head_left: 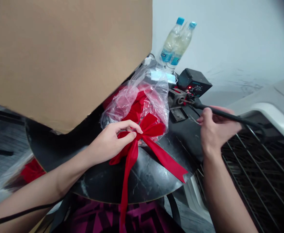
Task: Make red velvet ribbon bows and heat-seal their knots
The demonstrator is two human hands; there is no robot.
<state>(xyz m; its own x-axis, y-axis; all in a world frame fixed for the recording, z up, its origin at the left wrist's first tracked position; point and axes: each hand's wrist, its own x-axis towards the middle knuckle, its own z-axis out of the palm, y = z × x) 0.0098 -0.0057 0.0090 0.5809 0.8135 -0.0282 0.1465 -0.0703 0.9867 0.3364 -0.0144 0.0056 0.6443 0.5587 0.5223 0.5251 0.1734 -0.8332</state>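
A red ribbon bow [153, 126] with long tails lies over the front of the black round table. My left hand [119, 137] pinches it near its knot, thumb and forefinger closed. In my right hand [214, 126] is a soldering iron [219, 112], its handle held between thumb and fingers. The iron's tip points left into its holder [178, 98]. Behind the holder stands a black control box [194, 82] with a lit red light. A clear plastic bag [153, 87] with more red ribbon bows inside rests just behind the bow.
A big cardboard sheet [66, 58] covers the left and back of the table [153, 171]. Two bottles [174, 43] with blue caps stand by the wall. A white-framed rack with dark wires [255, 155] is at the right. Another bag with red ribbon [31, 171] lies lower left.
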